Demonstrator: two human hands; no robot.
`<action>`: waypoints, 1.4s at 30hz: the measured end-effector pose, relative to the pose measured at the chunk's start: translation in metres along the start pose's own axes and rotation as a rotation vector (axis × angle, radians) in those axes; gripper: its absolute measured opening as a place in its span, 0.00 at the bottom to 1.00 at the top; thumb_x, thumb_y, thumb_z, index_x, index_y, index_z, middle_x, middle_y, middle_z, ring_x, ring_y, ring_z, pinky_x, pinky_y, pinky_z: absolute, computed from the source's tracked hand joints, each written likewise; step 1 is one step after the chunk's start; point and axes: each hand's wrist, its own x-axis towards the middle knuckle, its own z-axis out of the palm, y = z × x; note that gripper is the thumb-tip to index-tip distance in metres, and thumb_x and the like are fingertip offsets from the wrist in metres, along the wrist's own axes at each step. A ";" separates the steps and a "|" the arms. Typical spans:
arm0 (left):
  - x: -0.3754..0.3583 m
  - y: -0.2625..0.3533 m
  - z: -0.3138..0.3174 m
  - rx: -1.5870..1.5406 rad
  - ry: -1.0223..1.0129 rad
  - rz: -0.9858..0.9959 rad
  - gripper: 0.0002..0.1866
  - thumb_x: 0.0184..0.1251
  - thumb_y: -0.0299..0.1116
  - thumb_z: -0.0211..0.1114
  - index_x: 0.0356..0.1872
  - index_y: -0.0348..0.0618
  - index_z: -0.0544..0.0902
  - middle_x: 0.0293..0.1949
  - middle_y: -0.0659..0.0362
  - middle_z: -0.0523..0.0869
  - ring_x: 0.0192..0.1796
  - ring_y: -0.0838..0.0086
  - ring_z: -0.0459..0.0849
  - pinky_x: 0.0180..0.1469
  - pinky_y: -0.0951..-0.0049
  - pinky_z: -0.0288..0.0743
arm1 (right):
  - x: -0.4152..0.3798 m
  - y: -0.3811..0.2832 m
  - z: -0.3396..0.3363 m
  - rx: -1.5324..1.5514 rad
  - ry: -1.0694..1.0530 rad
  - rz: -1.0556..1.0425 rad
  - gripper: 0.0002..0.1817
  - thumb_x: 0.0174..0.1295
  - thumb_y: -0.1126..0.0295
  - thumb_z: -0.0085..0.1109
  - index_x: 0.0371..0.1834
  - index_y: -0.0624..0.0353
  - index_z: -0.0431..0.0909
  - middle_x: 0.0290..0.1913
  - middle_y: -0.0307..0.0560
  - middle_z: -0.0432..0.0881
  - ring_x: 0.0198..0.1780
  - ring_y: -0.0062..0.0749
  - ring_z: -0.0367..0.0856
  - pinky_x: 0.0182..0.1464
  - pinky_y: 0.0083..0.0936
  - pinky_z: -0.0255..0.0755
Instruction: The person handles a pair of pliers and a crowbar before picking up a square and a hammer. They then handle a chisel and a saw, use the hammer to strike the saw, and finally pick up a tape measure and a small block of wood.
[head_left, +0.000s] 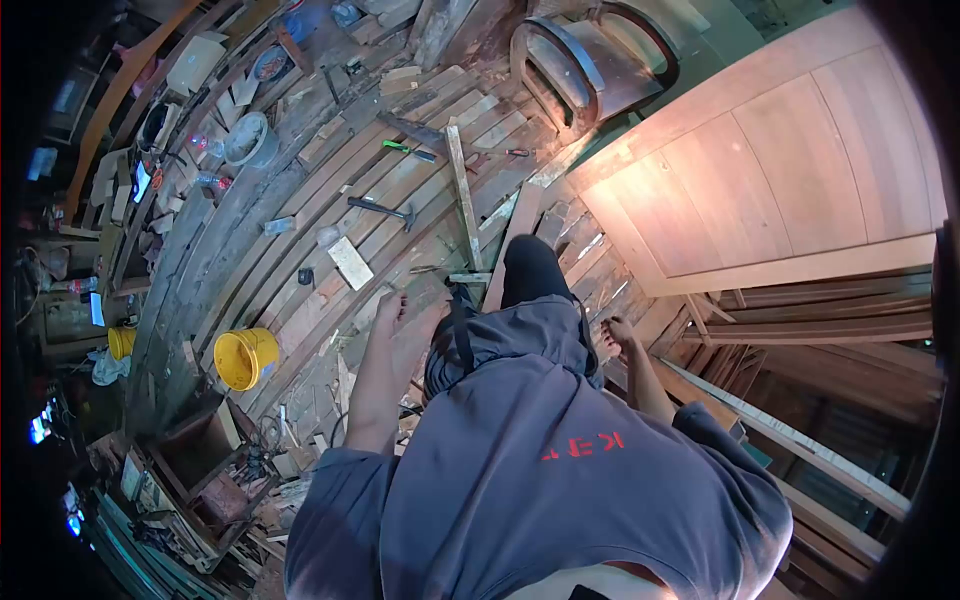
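My left hand (391, 308) hangs left of my knees, its fingers curled in, with nothing visible in them. On the other side, by my right thigh, my right hand (618, 332) has loosely bent fingers slightly apart and holds nothing that I can see. A small pale wood block (350, 263) lies on the planks just beyond my left hand. Farther out are a hammer (383, 211) and a green-handled tool (409, 151). A narrow wooden strip (463, 196) lies beyond my knees. The large wood panel (775, 175) is beyond my right hand.
A yellow bucket (246, 359) stands at the left, with a pale bucket (251, 140) farther up. A curved wooden chair frame (585, 72) is at the top. Long boards (800, 445) lie at the right. Scraps and an open wooden box (205, 450) are at lower left.
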 end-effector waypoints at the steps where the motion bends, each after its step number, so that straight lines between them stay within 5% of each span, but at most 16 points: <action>1: 0.000 0.008 -0.002 -0.077 0.001 -0.009 0.10 0.65 0.41 0.54 0.31 0.49 0.79 0.21 0.66 0.73 0.20 0.80 0.68 0.24 0.77 0.65 | 0.008 -0.017 -0.004 -0.037 -0.002 -0.027 0.11 0.61 0.64 0.48 0.29 0.59 0.75 0.21 0.42 0.74 0.17 0.26 0.72 0.16 0.24 0.67; 8: -0.018 0.036 0.016 -0.337 0.130 0.078 0.13 0.66 0.45 0.56 0.40 0.47 0.78 0.27 0.66 0.75 0.25 0.80 0.71 0.27 0.78 0.65 | 0.089 -0.136 -0.003 -0.247 -0.124 -0.111 0.12 0.61 0.61 0.50 0.32 0.59 0.76 0.21 0.41 0.74 0.14 0.25 0.71 0.15 0.26 0.67; 11: -0.008 0.028 0.019 -0.349 0.226 0.063 0.16 0.65 0.46 0.57 0.44 0.46 0.79 0.27 0.66 0.76 0.26 0.80 0.71 0.30 0.76 0.66 | 0.173 -0.174 0.001 -0.321 -0.343 -0.046 0.12 0.63 0.60 0.47 0.27 0.55 0.73 0.21 0.40 0.74 0.17 0.25 0.72 0.18 0.26 0.70; 14: 0.003 -0.002 0.018 -0.571 0.272 0.102 0.19 0.64 0.48 0.58 0.48 0.46 0.78 0.33 0.68 0.77 0.32 0.81 0.72 0.35 0.77 0.66 | 0.176 -0.259 0.019 -0.582 -0.272 -0.152 0.13 0.62 0.60 0.49 0.31 0.57 0.76 0.24 0.43 0.77 0.21 0.28 0.75 0.22 0.28 0.72; 18: -0.029 0.018 0.055 -0.766 0.495 0.095 0.11 0.66 0.40 0.57 0.44 0.48 0.76 0.45 0.64 0.79 0.35 0.81 0.73 0.36 0.78 0.65 | 0.254 -0.340 0.045 -0.800 -0.320 -0.422 0.13 0.58 0.63 0.55 0.32 0.64 0.79 0.25 0.47 0.80 0.24 0.29 0.78 0.24 0.28 0.73; 20: -0.004 -0.022 0.058 -0.609 0.441 0.027 0.10 0.66 0.38 0.57 0.44 0.46 0.74 0.48 0.59 0.80 0.37 0.77 0.75 0.36 0.77 0.67 | 0.310 -0.362 0.068 -0.865 -0.295 -0.415 0.14 0.56 0.60 0.56 0.34 0.61 0.80 0.25 0.44 0.81 0.24 0.28 0.78 0.24 0.29 0.73; 21: -0.022 -0.013 0.089 -0.895 0.521 0.269 0.12 0.66 0.39 0.58 0.46 0.45 0.74 0.45 0.57 0.80 0.37 0.73 0.76 0.36 0.75 0.70 | 0.321 -0.384 0.080 -0.828 -0.342 -0.366 0.14 0.54 0.58 0.57 0.34 0.57 0.81 0.26 0.43 0.81 0.23 0.29 0.78 0.23 0.29 0.73; 23: 0.041 -0.075 0.103 -0.721 0.626 -0.008 0.11 0.66 0.41 0.57 0.43 0.46 0.75 0.28 0.62 0.80 0.28 0.80 0.75 0.29 0.80 0.69 | 0.370 -0.408 0.117 -1.035 -0.328 -0.606 0.15 0.53 0.59 0.56 0.37 0.57 0.81 0.32 0.49 0.82 0.32 0.34 0.80 0.36 0.34 0.74; 24: 0.018 -0.024 0.115 -0.526 0.471 -0.081 0.15 0.68 0.43 0.54 0.44 0.43 0.77 0.36 0.57 0.82 0.28 0.75 0.77 0.27 0.78 0.72 | 0.397 -0.419 0.135 -1.135 -0.300 -0.729 0.15 0.53 0.60 0.55 0.38 0.56 0.81 0.35 0.52 0.82 0.37 0.37 0.81 0.43 0.37 0.75; 25: 0.014 0.015 0.137 -0.563 0.483 -0.171 0.13 0.67 0.43 0.56 0.40 0.44 0.79 0.29 0.62 0.80 0.22 0.82 0.74 0.22 0.83 0.68 | 0.424 -0.424 0.156 -1.229 -0.336 -0.661 0.17 0.53 0.61 0.54 0.43 0.57 0.80 0.42 0.54 0.82 0.47 0.40 0.81 0.51 0.38 0.73; 27: 0.033 0.002 0.175 -0.524 0.441 0.035 0.14 0.64 0.45 0.59 0.37 0.45 0.77 0.27 0.63 0.78 0.23 0.80 0.75 0.24 0.78 0.69 | 0.503 -0.401 0.196 -1.267 -0.349 -0.762 0.23 0.53 0.62 0.54 0.53 0.58 0.74 0.55 0.55 0.75 0.59 0.43 0.70 0.60 0.42 0.64; 28: 0.052 0.008 0.192 -0.507 0.430 -0.028 0.14 0.64 0.45 0.59 0.36 0.45 0.77 0.27 0.63 0.78 0.23 0.81 0.75 0.24 0.79 0.69 | 0.546 -0.398 0.215 -1.290 -0.345 -0.817 0.27 0.53 0.62 0.54 0.58 0.59 0.71 0.61 0.55 0.71 0.65 0.44 0.65 0.65 0.43 0.60; 31: 0.073 -0.024 0.233 -0.452 0.320 -0.231 0.13 0.65 0.43 0.60 0.35 0.43 0.78 0.23 0.65 0.77 0.24 0.82 0.75 0.24 0.80 0.69 | 0.586 -0.410 0.267 -1.349 -0.390 -0.631 0.49 0.53 0.59 0.58 0.74 0.58 0.39 0.76 0.53 0.41 0.73 0.57 0.48 0.69 0.54 0.48; 33: 0.086 -0.023 0.257 -0.463 0.336 -0.242 0.12 0.65 0.41 0.60 0.35 0.42 0.78 0.22 0.64 0.77 0.24 0.82 0.76 0.25 0.80 0.69 | 0.619 -0.394 0.295 -1.394 -0.340 -0.812 0.50 0.54 0.59 0.57 0.74 0.58 0.34 0.76 0.52 0.35 0.73 0.60 0.46 0.70 0.52 0.46; 36: 0.116 -0.047 0.279 -0.359 0.340 -0.390 0.11 0.66 0.39 0.59 0.34 0.41 0.78 0.22 0.63 0.78 0.24 0.82 0.76 0.25 0.80 0.69 | 0.638 -0.376 0.325 -1.435 -0.188 -0.874 0.42 0.56 0.62 0.54 0.73 0.57 0.46 0.74 0.50 0.48 0.71 0.55 0.52 0.69 0.45 0.50; 42: 0.214 0.005 0.289 -0.302 0.301 -0.321 0.10 0.66 0.37 0.59 0.34 0.40 0.78 0.25 0.61 0.79 0.28 0.80 0.78 0.29 0.79 0.71 | 0.677 -0.358 0.341 -1.395 0.029 -1.123 0.21 0.62 0.67 0.41 0.59 0.56 0.69 0.61 0.49 0.69 0.60 0.47 0.66 0.59 0.41 0.60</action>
